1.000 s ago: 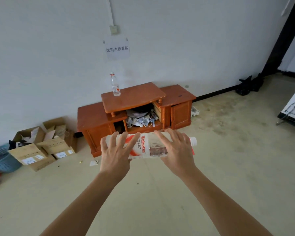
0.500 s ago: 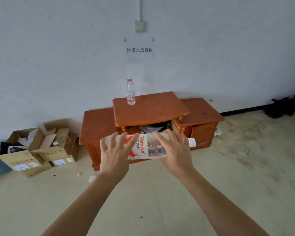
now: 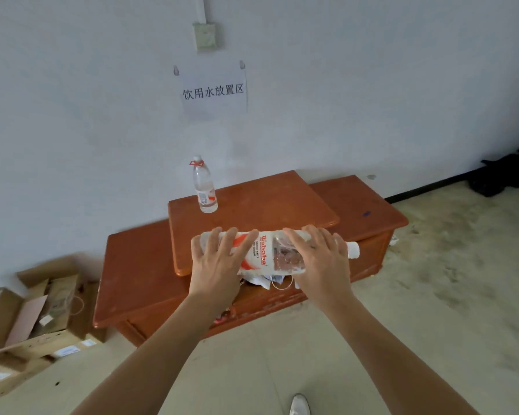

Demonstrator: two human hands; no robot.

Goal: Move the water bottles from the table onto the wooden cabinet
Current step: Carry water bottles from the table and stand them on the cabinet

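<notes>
Carried bottle [image 3: 264, 256] lies level in the air above the wooden cabinet [image 3: 267, 202], held by left hand [image 3: 215, 265] and right hand [image 3: 321, 262], fingers spread over it, thumbs hidden. Risk: it slips, or topples the standing bottle [image 3: 205, 187] when set down.
</notes>
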